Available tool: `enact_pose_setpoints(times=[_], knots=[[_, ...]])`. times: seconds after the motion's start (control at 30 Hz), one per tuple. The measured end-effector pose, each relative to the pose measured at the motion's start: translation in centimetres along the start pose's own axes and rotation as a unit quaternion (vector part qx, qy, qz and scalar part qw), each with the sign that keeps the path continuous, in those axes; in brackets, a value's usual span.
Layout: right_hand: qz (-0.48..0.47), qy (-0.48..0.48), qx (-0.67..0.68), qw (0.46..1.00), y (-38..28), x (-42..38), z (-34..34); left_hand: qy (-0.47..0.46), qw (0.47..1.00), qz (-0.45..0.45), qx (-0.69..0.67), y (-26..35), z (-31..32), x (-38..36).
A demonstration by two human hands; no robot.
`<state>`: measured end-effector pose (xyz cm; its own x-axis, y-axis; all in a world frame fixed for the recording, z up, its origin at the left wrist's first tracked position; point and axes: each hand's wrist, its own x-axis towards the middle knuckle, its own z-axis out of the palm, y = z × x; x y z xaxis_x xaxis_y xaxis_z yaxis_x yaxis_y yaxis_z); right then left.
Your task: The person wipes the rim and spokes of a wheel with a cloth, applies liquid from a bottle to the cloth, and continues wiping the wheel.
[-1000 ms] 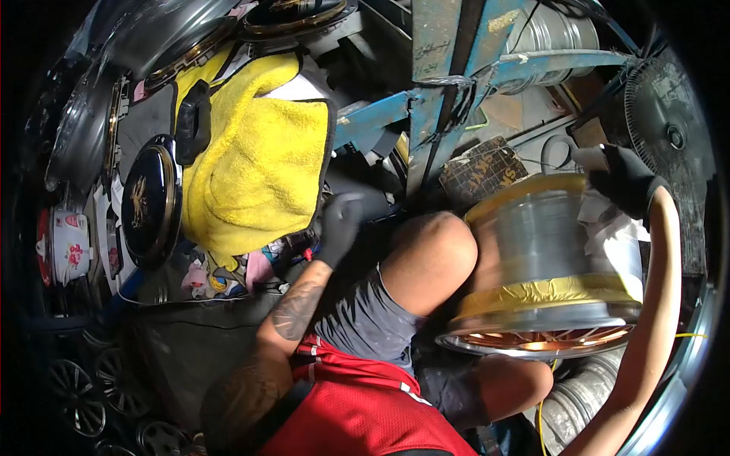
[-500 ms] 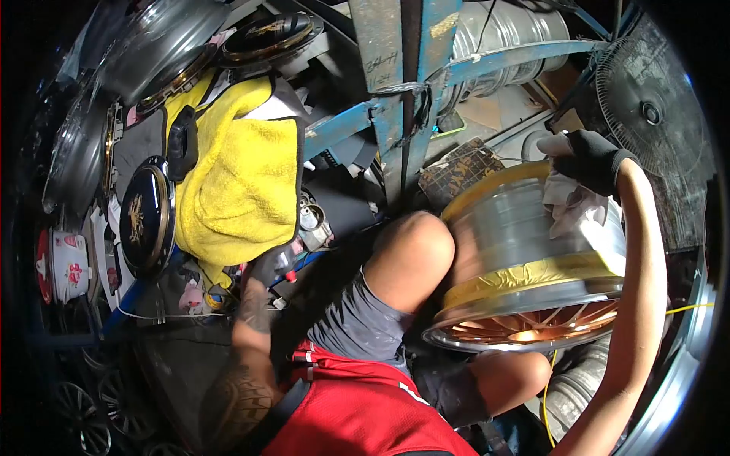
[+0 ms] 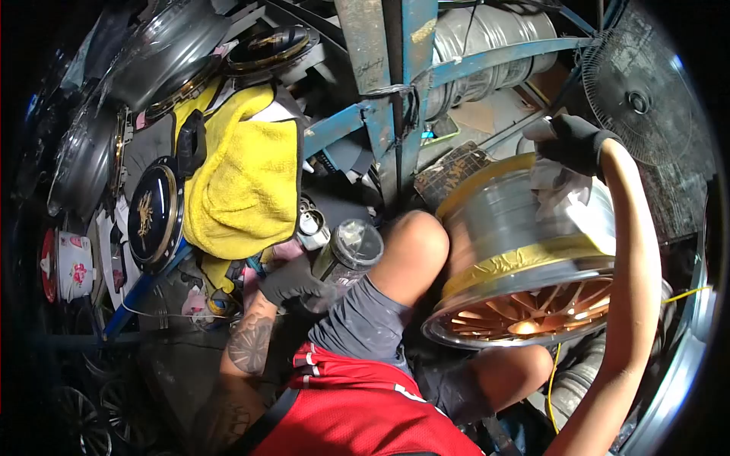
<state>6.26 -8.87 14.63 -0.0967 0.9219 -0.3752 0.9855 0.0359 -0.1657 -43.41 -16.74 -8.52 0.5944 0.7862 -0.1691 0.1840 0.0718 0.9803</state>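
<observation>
- Far left of the head view: dark wheel covers (image 3: 152, 215) hang or lean in a cluttered stack, one with a gold emblem. I note a red-and-white patterned pot (image 3: 67, 264) at the edge behind them.
- Next right: yellow towel (image 3: 242, 182) draped over the pile, a black strap or handle lying against its left side.
- Left hand (image 3: 293, 283), in a dark glove, is wrapped around the lower body of a spray can (image 3: 348, 254) with a clear cap; the can is tilted, cap end pointing up and right, just beside the bare knee (image 3: 414, 243). The cap appears to be on, though glare makes this uncertain.
- Centre top: blue painted metal frame (image 3: 395, 83), scuffed, with a silver drum (image 3: 494, 45) behind it.
- Alloy wheel (image 3: 525, 251) rests on its side against the knee and lap, copper-coloured spokes facing down toward me. Its barrel is bare silver; yellow masking tape (image 3: 532, 262) runs around the lip nearest the spokes, and the far lip also looks yellow.
- Right hand (image 3: 574, 140), gloved, is closed on a white rag (image 3: 559, 186) pressed to the upper barrel.
- My judgement on progress: masking is in place and the barrel is being wiped; no fresh coating is visible on it, so spraying seems not yet done.
- Far right: round black fan grille (image 3: 646, 83).
</observation>
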Motion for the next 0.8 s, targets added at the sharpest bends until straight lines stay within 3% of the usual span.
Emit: enact_pose_setpoints(times=[0.07, 0.1, 0.17, 0.27, 0.33, 0.37, 0.4, 0.43, 0.5, 0.53, 0.63, 0.7, 0.77, 0.8], knots=[[-0.004, -0.017, 0.002, 1.0, 0.3, 0.2, 0.2, 0.033, 0.997, -0.053, -0.042, 7.7, 1.0, 1.2], [-0.016, -0.014, -0.019, 1.0, 1.4, 0.6, 0.4, 0.036, 0.999, -0.022, 0.023, 8.6, -0.1, 2.1], [-0.021, -0.013, -0.044, 0.999, 1.5, 0.8, 0.1, 0.133, 0.988, 0.078, 0.029, 8.7, -1.3, 3.1], [-0.017, -0.017, -0.072, 0.997, 1.5, 0.4, 0.0, 0.101, 0.992, 0.068, -0.018, 9.0, -0.9, 4.7], [-0.02, -0.005, -0.029, 0.999, 3.7, 0.6, 0.5, 0.039, 0.974, 0.037, 0.221, 8.0, 1.2, 5.4], [-0.027, -0.003, -0.007, 1.0, 3.4, 0.8, 0.7, 0.014, 0.928, 0.031, 0.371, 7.1, 3.2, 6.0], [0.0, -0.033, -0.033, 0.999, 2.9, 0.5, 0.2, 0.052, 0.926, 0.183, 0.326, 5.4, 5.3, 6.1], [0.014, -0.02, -0.047, 0.999, 2.6, 0.7, 0.5, 0.084, 0.935, 0.175, 0.296, 4.6, 5.6, 5.9], [-0.114, 0.071, 0.019, 0.991, 6.1, 1.9, 2.3, 0.058, 0.911, 0.177, 0.368, 6.4, 3.1, 5.4], [-0.098, 0.041, -0.005, 0.994, 5.4, 2.0, 1.7, 0.135, 0.891, 0.165, 0.4, 7.9, 2.6, 5.1], [-0.036, -0.01, -0.017, 0.999, 2.7, 1.1, 0.6, 0.224, 0.962, 0.141, 0.073, 9.3, 3.7, 5.2], [-0.016, 0.0, -0.01, 1.0, 2.4, 0.9, 0.5, 0.097, 0.951, 0.196, 0.218, 8.6, 7.1, 6.6], [-0.017, 0.027, -0.009, 0.999, 2.5, 0.9, 1.1, 0.118, 0.854, 0.273, 0.427, 10.0, 7.1, 6.1], [-0.012, 0.007, 0.009, 1.0, 1.9, 0.3, 0.6, 0.101, 0.857, 0.305, 0.403, 10.7, 6.3, 7.1]])
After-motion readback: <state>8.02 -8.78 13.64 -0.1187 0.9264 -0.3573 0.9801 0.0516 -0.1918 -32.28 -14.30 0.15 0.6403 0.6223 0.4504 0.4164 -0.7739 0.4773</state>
